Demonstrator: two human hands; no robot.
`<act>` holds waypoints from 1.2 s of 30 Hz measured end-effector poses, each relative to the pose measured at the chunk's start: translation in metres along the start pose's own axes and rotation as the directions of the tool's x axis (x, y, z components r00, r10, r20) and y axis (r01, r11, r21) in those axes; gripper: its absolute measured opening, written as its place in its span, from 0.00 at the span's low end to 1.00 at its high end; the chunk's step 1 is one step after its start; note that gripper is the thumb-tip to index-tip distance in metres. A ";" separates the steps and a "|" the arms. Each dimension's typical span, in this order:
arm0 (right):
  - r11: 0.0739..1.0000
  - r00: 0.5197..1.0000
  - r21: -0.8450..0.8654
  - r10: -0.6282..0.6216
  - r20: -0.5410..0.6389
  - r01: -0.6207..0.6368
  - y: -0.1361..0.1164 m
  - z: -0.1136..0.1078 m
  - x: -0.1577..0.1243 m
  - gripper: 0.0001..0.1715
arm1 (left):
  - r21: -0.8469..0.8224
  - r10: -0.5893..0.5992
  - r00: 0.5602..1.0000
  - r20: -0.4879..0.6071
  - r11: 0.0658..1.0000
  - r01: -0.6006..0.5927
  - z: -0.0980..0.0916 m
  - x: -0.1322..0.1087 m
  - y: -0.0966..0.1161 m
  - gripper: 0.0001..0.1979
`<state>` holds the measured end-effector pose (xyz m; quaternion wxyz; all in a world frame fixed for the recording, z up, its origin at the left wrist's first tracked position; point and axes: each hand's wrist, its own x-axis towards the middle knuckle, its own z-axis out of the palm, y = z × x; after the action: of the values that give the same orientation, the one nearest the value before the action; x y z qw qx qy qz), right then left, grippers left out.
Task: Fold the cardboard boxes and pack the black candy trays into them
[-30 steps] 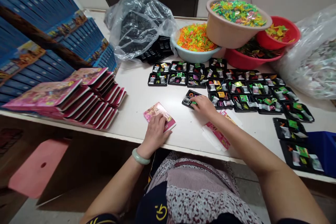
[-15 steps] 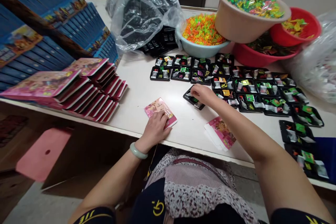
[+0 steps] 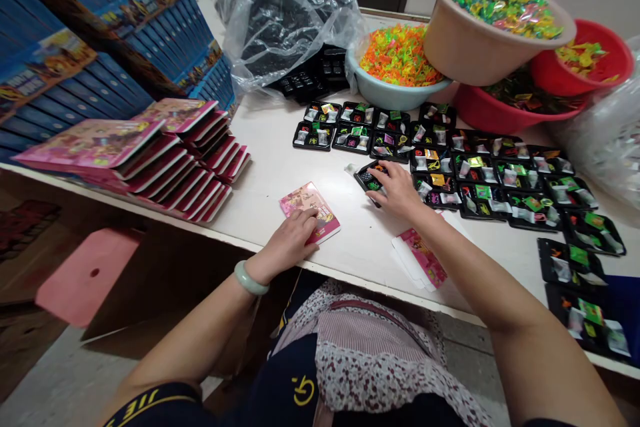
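Note:
My left hand (image 3: 293,238) lies on a flat pink printed box (image 3: 327,210) near the table's front edge, its fingers stretched over the cover. My right hand (image 3: 397,192) is over a small black compartment tray (image 3: 367,180) to the right of that box. Its thumb and fingers are spread above the tray and touch its contents or rim. Small dark, red and green pieces show in the tray. A small whitish packet (image 3: 351,168) lies by the tray's left corner. Below my right forearm rests another pink box (image 3: 423,257), flattened or with open white flaps.
Filled black trays (image 3: 483,203) stand in rows at the right. Behind are a blue basin (image 3: 400,97) of small plastic pieces, a beige tub (image 3: 480,53), red basins (image 3: 500,113) and a bag of black trays (image 3: 290,20). Stacked pink boxes (image 3: 125,160) and blue boxes (image 3: 165,40) fill the left.
My right hand has opened from a pinch over the tray and spread its fingers. A whitish packet now lies outside the tray's left corner. My left hand stays on the pink box.

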<state>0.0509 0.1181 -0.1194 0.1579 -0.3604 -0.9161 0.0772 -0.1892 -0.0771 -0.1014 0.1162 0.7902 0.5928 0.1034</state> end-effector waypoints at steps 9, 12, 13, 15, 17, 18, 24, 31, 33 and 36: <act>0.998 0.989 -0.048 0.049 0.142 -0.042 -0.035 0.007 0.075 0.14 | -0.010 0.002 1.000 0.005 1.000 -0.002 -0.006 0.005 0.003 0.14; 0.995 0.977 -0.085 0.063 0.201 -0.047 -0.042 0.013 0.097 0.10 | 0.034 0.012 0.998 0.054 0.999 -0.014 -0.010 0.005 -0.002 0.16; 0.996 0.977 -0.082 0.060 0.203 -0.044 -0.043 0.014 0.101 0.09 | 0.047 0.024 0.997 0.070 0.999 -0.027 -0.011 0.004 -0.004 0.18; 0.997 0.979 -0.072 0.046 0.200 -0.032 -0.044 0.016 0.104 0.09 | 0.059 0.066 0.994 0.089 0.996 -0.072 -0.013 0.004 -0.010 0.19; 0.999 0.983 -0.047 0.028 0.182 -0.020 -0.042 0.012 0.101 0.09 | 0.069 0.109 0.990 0.094 0.991 -0.116 -0.016 0.003 -0.013 0.18; 0.999 0.986 -0.034 0.022 0.168 -0.017 -0.039 0.009 0.097 0.10 | 0.079 0.121 0.988 0.098 0.989 -0.129 -0.017 0.003 -0.013 0.18; 0.994 1.000 0.105 0.014 -0.013 -0.013 -0.001 -0.016 0.049 0.12 | 0.070 0.044 0.998 0.051 0.996 -0.047 -0.012 0.000 -0.001 0.15; 0.997 0.998 -0.057 -0.039 0.056 0.042 0.003 -0.009 0.025 0.16 | 0.067 0.009 0.999 -0.045 0.998 -0.006 0.003 0.003 -0.002 0.11; 0.994 0.997 -0.109 -0.020 0.077 0.029 -0.002 -0.005 0.029 0.17 | 0.062 0.011 0.998 -0.058 0.998 -0.007 0.003 0.003 -0.002 0.11; 0.986 0.992 -0.165 0.007 0.123 0.014 -0.006 -0.002 0.032 0.18 | 0.071 0.012 0.998 -0.066 0.997 -0.007 0.003 0.003 -0.001 0.10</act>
<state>0.0252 0.1355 -0.1085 0.0706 -0.3652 -0.9280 0.0227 -0.1881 -0.0745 -0.1042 0.0677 0.7928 0.5958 0.1092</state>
